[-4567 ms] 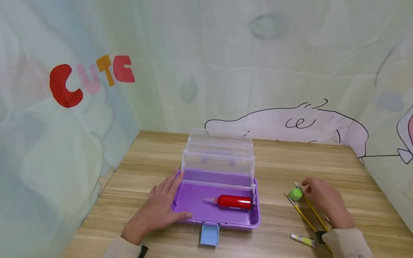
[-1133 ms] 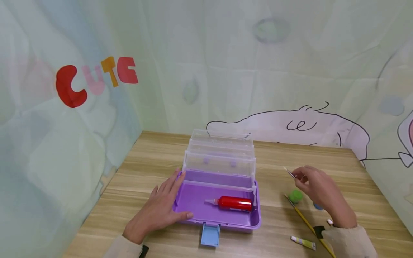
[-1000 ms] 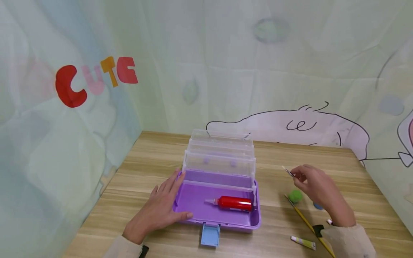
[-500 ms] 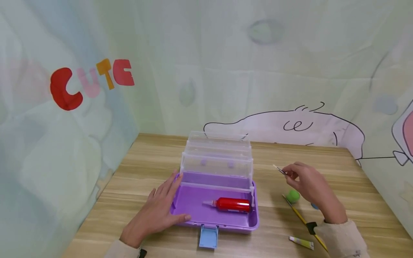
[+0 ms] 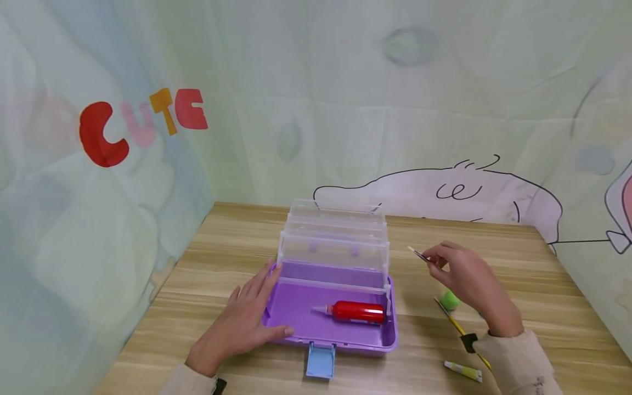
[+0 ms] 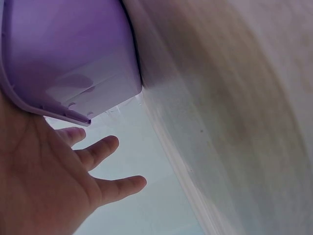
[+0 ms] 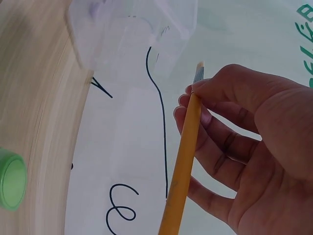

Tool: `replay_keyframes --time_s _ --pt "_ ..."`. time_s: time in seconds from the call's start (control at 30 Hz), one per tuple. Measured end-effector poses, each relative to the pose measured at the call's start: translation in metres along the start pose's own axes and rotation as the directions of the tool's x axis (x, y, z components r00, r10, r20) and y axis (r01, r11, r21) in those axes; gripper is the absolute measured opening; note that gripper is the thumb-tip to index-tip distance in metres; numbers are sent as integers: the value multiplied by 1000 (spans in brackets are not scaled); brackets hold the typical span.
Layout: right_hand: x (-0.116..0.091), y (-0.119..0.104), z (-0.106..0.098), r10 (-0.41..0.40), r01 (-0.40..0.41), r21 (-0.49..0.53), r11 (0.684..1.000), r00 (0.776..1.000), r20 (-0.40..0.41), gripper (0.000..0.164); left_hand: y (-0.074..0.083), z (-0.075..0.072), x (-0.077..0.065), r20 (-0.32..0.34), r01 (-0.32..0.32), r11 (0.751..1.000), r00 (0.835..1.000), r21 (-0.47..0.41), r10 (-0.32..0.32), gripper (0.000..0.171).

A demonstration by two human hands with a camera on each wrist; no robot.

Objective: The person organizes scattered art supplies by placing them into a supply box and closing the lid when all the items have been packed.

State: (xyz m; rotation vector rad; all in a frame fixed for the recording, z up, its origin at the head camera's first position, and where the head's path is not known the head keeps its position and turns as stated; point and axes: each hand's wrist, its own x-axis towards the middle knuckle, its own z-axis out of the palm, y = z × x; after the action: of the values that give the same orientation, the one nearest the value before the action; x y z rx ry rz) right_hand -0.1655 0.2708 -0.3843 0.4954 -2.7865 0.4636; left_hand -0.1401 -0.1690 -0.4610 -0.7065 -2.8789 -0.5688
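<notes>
Between thumb and fingertips, my right hand (image 5: 466,277) pinches a paintbrush (image 7: 182,166) near its metal collar, pale bristles outward. It is held above the table, right of a purple box (image 5: 306,307). My left hand (image 5: 242,323) lies against the box's left rim with straight, spread fingers. The box's lid stands raised, with clear tiered trays (image 5: 336,252) at the back. Inside the box lies a red bottle (image 5: 357,311) with a clear nozzle. In the left wrist view, the palm and extended fingers touch the purple wall from outside.
Under and beside my right forearm lie a small green pot (image 5: 450,300), a second yellow-handled brush (image 5: 455,323) and a yellow paint tube (image 5: 463,371). A blue latch (image 5: 321,361) hangs from the box front. Cloth walls border the wooden table (image 5: 232,236).
My right hand has picked a paintbrush up from beside the green pot, lifted it and carried it left towards the box. The left hand keeps its place on the rim.
</notes>
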Motion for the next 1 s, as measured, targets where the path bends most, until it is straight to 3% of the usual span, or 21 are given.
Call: replay_keyframes --time_s 1.0 --pt "37 -47 6 -173 174 -31 984 985 28 16 3 -3 1 23 17 1000 1000 -21 -16 116"
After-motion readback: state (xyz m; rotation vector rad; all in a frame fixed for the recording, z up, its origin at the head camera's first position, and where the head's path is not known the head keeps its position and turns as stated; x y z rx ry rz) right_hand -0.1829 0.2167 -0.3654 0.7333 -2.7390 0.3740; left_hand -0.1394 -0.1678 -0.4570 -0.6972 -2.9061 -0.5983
